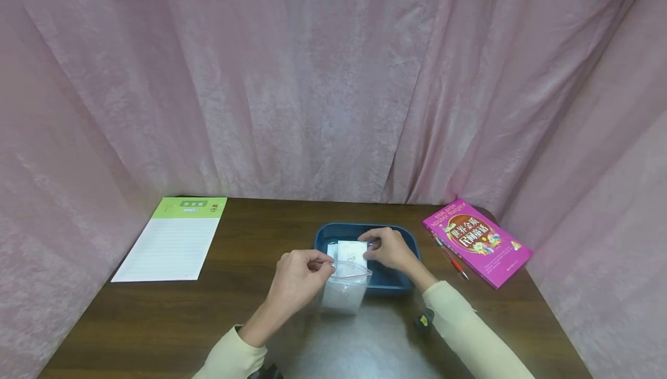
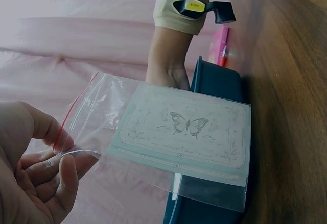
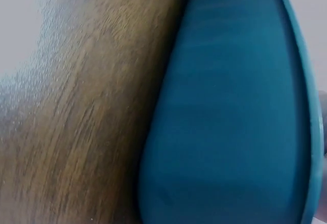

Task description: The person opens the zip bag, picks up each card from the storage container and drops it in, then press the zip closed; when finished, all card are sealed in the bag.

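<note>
My left hand (image 1: 298, 279) pinches the top corner of a clear zip bag (image 1: 345, 297), held upright in front of a blue plastic tray (image 1: 396, 287). Through the bag in the left wrist view shows a pale card with a butterfly print (image 2: 189, 143); the bag has a red line along its mouth. Over the tray, the thumb and fingers of my right hand (image 1: 392, 250) hold the right edge of a white card (image 1: 352, 250), just behind the bag's mouth. The right wrist view mostly shows the tray's outer wall (image 3: 230, 112), with the right hand almost out of frame.
A green-topped writing pad (image 1: 174, 246) lies at the table's left. To the right are a pink book (image 1: 479, 243) and a red pen (image 1: 454, 260) beside it. Pink curtains (image 1: 312, 78) hang behind and around the wooden table (image 1: 156, 321).
</note>
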`<state>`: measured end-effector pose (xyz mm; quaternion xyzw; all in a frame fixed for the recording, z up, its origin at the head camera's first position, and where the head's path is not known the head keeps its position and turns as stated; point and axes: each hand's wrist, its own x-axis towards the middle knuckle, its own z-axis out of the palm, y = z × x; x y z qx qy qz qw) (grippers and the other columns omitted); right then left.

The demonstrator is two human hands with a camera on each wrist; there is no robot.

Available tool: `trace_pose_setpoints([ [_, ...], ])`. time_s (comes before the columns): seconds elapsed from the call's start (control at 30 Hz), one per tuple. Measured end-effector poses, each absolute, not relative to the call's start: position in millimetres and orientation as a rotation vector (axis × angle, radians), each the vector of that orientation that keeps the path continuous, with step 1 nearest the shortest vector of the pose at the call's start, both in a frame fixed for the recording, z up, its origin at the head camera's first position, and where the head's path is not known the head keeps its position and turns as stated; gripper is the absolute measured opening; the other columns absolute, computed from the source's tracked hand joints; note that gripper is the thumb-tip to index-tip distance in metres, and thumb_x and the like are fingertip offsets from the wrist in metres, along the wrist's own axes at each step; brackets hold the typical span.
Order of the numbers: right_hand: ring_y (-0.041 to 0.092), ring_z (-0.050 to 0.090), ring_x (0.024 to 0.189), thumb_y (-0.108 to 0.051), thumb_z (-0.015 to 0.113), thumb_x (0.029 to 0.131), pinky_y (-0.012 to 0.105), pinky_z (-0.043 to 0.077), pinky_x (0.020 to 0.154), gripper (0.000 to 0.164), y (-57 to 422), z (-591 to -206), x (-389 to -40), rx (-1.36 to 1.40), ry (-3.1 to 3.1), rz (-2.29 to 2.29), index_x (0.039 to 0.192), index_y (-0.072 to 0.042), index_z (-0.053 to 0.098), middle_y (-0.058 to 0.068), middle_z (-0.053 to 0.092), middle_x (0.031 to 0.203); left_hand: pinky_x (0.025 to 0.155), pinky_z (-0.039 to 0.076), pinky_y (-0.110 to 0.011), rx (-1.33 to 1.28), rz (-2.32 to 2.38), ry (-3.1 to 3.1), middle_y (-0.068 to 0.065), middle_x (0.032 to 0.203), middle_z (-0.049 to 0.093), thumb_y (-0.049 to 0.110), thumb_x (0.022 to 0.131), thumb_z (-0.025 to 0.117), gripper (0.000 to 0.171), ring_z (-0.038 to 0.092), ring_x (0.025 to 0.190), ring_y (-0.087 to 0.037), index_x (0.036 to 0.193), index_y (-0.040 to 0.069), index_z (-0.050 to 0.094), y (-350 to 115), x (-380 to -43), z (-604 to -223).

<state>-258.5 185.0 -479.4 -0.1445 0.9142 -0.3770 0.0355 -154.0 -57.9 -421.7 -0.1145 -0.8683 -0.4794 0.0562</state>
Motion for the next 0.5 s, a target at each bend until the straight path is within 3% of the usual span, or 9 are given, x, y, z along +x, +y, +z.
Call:
trace_pose_setpoints([
  [0.5, 0.015, 0.070, 0.083, -0.009, 0.079, 0.088, 0.033, 0.059, 0.074, 0.021, 192, -462, -249, -0.589, 2.834, -1.253, 0.108, -0.014, 0.079, 0.002, 0.076, 0.092, 0.062, 0.056, -0.023, -0.356, -1.462, -2.638, 0.001, 0.082, 0.077, 0.012, 0.091, 0.070, 0.012, 0.071, 0.072, -0.007, 0.094, 0.006, 0.080, -56, -155, -421],
])
